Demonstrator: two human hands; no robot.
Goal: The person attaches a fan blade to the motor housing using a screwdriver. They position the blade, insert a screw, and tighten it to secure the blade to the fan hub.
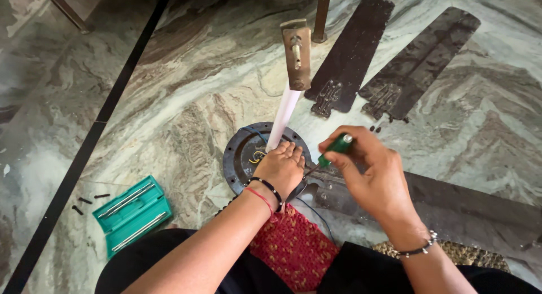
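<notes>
Left hand [280, 169] flat on fan motor [244, 153], right hand [370, 170] gripping screwdriver [333, 148]

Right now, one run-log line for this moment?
left hand: pressing on fan motor | right hand: holding green screwdriver, tip at motor | two loose blades on floor | green tool case open

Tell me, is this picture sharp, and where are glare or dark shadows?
Head view: mostly sharp under soft daylight; the left hand on the round fan motor and the right hand holding the green screwdriver are clear. Mild glare lies on the marble floor; straight lines bow slightly near the edges.
</notes>
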